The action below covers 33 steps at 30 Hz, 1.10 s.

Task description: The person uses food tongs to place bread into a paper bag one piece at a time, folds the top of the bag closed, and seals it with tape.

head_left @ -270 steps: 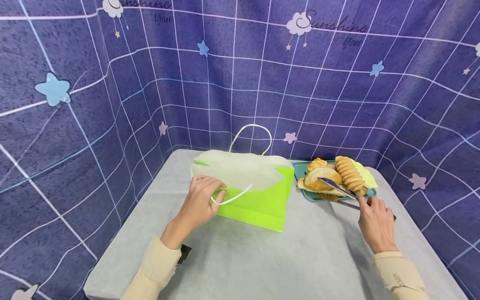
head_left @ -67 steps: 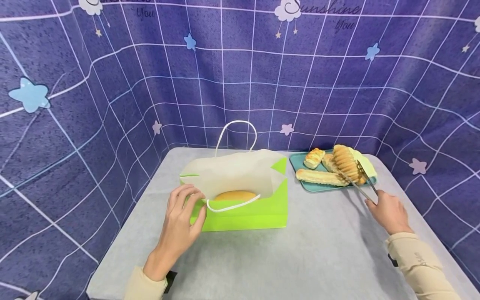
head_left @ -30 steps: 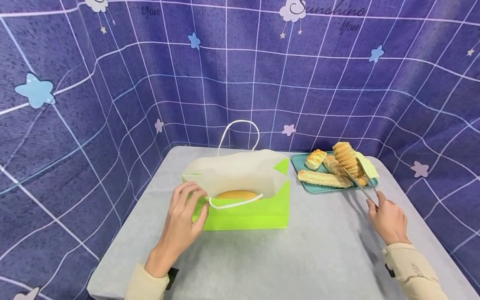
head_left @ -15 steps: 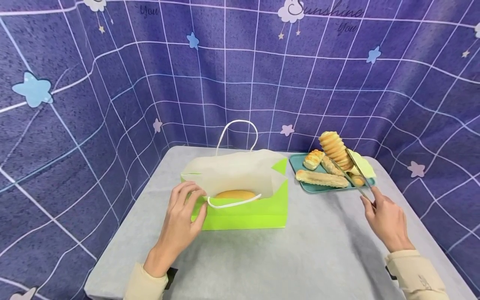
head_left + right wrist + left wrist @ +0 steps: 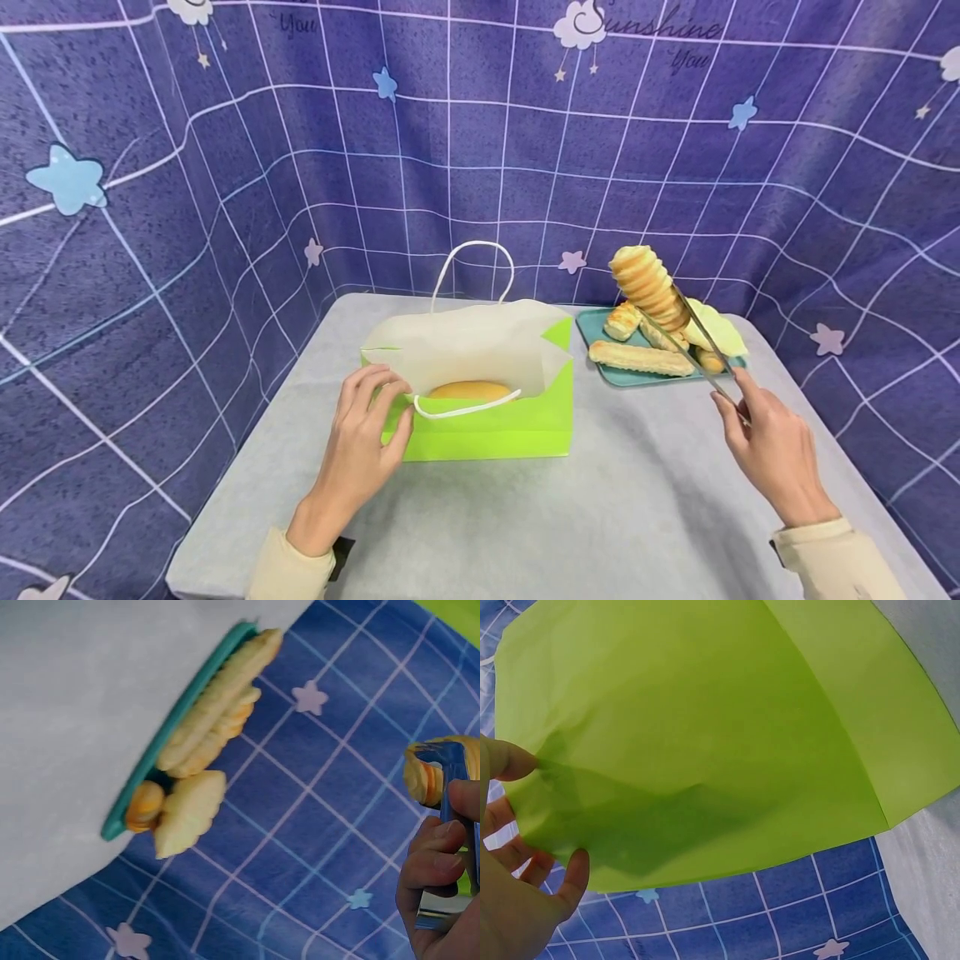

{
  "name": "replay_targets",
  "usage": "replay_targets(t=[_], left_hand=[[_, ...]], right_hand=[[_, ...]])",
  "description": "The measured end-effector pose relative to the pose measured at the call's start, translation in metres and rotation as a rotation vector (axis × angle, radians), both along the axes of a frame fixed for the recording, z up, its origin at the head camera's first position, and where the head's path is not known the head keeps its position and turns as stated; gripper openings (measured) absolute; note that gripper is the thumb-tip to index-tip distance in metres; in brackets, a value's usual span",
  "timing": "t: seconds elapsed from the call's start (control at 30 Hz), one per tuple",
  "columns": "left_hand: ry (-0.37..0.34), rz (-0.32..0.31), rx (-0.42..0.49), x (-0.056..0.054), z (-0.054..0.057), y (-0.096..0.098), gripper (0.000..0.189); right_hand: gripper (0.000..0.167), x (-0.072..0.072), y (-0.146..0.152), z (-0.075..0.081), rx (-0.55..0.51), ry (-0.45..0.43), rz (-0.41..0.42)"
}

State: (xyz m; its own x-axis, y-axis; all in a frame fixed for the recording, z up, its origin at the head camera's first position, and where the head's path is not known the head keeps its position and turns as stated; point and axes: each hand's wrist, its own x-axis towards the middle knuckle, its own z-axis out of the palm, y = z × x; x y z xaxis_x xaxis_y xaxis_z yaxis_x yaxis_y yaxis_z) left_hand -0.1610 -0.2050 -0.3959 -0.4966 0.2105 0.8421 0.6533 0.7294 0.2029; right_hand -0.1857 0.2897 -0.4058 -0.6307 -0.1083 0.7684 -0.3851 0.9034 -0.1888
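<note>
A light green paper bag (image 5: 495, 433) with white rope handles stands on the table, its mouth spread. My left hand (image 5: 356, 454) pinches the front left edge of its mouth, as the left wrist view also shows. Inside the bag the top of a golden bread (image 5: 471, 390) is visible. My right hand (image 5: 776, 450) grips metal tongs (image 5: 703, 333), whose arms clamp a spiral bread roll (image 5: 647, 283). This roll is raised and tilted above the teal tray (image 5: 587, 322). In the right wrist view the roll (image 5: 420, 776) is partly cut off by the frame's edge.
On the tray lie a long bread stick (image 5: 637, 357), a small browned pastry (image 5: 622, 321), a small round bun (image 5: 708, 360), a pale yellow piece (image 5: 720, 327) and another bread partly hidden. A dark blue curtain (image 5: 480, 192) hangs behind the grey table (image 5: 525, 525).
Nine seconds ago the tongs were at a large bread on the tray; a golden bread later shows in the bag. Since then the tongs have clamped the spiral roll and lifted it up and leftward.
</note>
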Motion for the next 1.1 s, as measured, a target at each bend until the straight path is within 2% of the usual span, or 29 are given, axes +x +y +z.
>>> replay_targets(t=[0.2, 0.4, 0.53, 0.7, 0.8, 0.93, 1.1], left_hand=[[0.007, -0.004, 0.003, 0.000, 0.002, 0.000, 0.018], [0.006, -0.005, 0.001, -0.001, 0.002, 0.000, 0.018], [0.004, -0.003, 0.001, 0.000, 0.002, 0.000, 0.018], [0.005, -0.003, 0.002, 0.000, 0.001, 0.000, 0.018], [0.006, -0.002, 0.002, 0.001, 0.001, 0.000, 0.017], [0.013, -0.005, 0.004, 0.001, 0.001, 0.001, 0.017], [0.018, -0.005, -0.001, 0.001, 0.000, 0.001, 0.017]], right_hand=[[0.044, 0.014, -0.012, 0.015, 0.004, 0.050, 0.048], [0.047, 0.027, -0.026, 0.030, -0.023, 0.140, 0.101], [0.056, 0.036, -0.040, 0.042, -0.027, 0.190, 0.157], [0.054, 0.046, -0.060, 0.058, -0.029, 0.231, 0.249], [0.053, 0.051, -0.070, 0.065, -0.036, 0.212, 0.305], [0.053, 0.056, -0.080, 0.070, -0.035, 0.144, 0.379], [0.053, 0.056, -0.088, 0.072, -0.010, 0.081, 0.428]])
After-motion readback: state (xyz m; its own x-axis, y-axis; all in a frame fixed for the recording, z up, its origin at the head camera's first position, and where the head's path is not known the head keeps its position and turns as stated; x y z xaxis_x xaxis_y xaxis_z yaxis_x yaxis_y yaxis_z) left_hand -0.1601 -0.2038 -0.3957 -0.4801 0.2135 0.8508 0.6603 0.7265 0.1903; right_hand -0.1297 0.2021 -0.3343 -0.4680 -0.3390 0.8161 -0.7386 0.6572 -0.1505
